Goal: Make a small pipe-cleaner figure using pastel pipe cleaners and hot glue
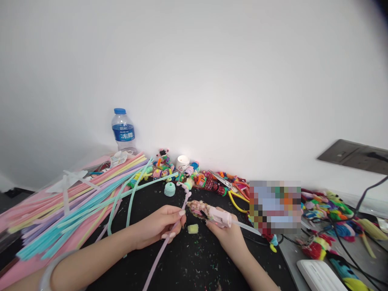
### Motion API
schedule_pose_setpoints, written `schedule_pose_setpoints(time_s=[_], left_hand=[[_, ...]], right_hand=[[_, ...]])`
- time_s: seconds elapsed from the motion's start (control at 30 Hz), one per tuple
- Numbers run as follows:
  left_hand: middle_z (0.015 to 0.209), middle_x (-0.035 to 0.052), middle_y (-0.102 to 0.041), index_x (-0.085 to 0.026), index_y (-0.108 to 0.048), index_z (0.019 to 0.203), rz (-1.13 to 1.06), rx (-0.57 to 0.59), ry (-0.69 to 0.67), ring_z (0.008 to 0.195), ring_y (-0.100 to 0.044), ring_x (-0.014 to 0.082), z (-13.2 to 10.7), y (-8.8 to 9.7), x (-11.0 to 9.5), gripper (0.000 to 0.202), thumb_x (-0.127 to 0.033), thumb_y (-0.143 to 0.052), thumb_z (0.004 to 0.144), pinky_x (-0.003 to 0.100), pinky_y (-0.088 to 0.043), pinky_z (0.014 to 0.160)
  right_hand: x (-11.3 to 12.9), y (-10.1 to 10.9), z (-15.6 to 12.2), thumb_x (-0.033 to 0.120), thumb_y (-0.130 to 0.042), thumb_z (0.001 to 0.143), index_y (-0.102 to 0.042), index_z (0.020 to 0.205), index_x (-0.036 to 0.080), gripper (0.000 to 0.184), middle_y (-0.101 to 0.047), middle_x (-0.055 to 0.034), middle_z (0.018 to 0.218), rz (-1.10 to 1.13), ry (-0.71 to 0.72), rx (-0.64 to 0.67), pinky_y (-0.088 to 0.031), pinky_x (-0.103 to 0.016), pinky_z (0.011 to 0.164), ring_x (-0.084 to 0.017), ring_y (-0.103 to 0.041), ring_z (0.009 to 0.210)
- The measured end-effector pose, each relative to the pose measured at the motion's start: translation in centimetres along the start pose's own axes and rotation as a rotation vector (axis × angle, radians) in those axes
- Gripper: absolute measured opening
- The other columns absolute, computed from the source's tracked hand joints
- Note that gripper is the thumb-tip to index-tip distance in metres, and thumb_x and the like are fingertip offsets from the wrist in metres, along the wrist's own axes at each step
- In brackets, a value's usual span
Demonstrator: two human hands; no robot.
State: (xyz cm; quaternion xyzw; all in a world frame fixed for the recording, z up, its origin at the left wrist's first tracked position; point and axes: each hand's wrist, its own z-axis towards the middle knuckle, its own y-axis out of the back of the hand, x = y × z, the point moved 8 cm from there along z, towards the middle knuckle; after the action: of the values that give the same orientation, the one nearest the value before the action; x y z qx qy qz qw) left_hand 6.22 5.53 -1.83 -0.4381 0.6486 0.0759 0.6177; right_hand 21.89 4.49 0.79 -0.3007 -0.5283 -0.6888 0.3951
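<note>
My left hand (157,227) pinches a lilac pipe cleaner (158,259), whose upper end is bent into small curls. My right hand (228,238) is wrapped around a pink hot glue gun (220,217), its nozzle end crusted and pointing left towards the curled part. A clear glue stick (247,227) sticks out of the gun's back. Whether the nozzle touches the pipe cleaner I cannot tell. Just beyond my left hand sits a mint-green coiled ball (169,189). Between my hands, a small pale yellow piece (192,229) lies on the black mat (194,266).
Bundles of pastel pipe cleaners (81,202) cover the left side. A water bottle (123,131), a paper cup (182,163) and several colourful fuzzy figures (212,184) line the wall. Yellow-and-red-handled scissors (236,198) lie behind the gun. At right are cables (345,246) and a white box-shaped device (321,275).
</note>
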Motion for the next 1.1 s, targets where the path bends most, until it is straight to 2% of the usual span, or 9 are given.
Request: schedule_pose_setpoints(time_s=[0.5,0.77,0.97,1.1], left_hand=[[0.045,-0.0062,-0.045,-0.013,-0.055,0.072,0.023,0.007,0.014,0.035,-0.023,0.0039,-0.02,-0.15,-0.05,0.026,-0.036,-0.052,0.084,0.021,-0.020,0.041],[0.045,-0.0067,-0.044,-0.013,-0.055,0.073,0.022,0.006,0.020,0.035,-0.024,0.0040,-0.06,-0.11,0.04,0.027,-0.037,-0.052,0.083,0.020,-0.024,0.041],[0.044,-0.0073,-0.043,-0.013,-0.056,0.073,0.030,-0.004,0.016,0.035,-0.022,0.0039,-0.05,-0.10,-0.04,0.029,-0.042,-0.055,0.081,0.020,-0.027,0.041],[0.044,-0.0068,-0.044,-0.013,-0.056,0.072,0.020,-0.005,0.014,0.034,-0.022,0.0037,-0.02,-0.06,-0.05,0.029,-0.040,-0.055,0.082,0.019,-0.027,0.040]], right_hand=[[0.15,0.39,0.10,0.022,-0.061,0.070,-0.062,0.069,0.017,0.005,-0.068,-0.0034,0.068,-0.026,-0.006,-0.027,-0.049,-0.026,0.056,-0.019,-0.061,0.058],[0.26,0.41,0.17,0.020,-0.061,0.070,-0.063,0.071,0.016,0.004,-0.068,-0.0029,0.068,-0.024,0.000,-0.012,-0.048,-0.026,0.057,-0.018,-0.061,0.060],[0.40,0.22,0.15,0.019,-0.061,0.071,-0.066,0.078,0.015,0.009,-0.070,-0.0040,0.074,-0.013,-0.012,0.019,-0.050,-0.026,0.058,-0.019,-0.063,0.062],[0.52,-0.05,0.20,0.018,-0.062,0.071,-0.067,0.083,0.016,0.013,-0.071,-0.0042,0.081,0.011,-0.013,0.047,-0.051,-0.027,0.065,-0.020,-0.065,0.069]])
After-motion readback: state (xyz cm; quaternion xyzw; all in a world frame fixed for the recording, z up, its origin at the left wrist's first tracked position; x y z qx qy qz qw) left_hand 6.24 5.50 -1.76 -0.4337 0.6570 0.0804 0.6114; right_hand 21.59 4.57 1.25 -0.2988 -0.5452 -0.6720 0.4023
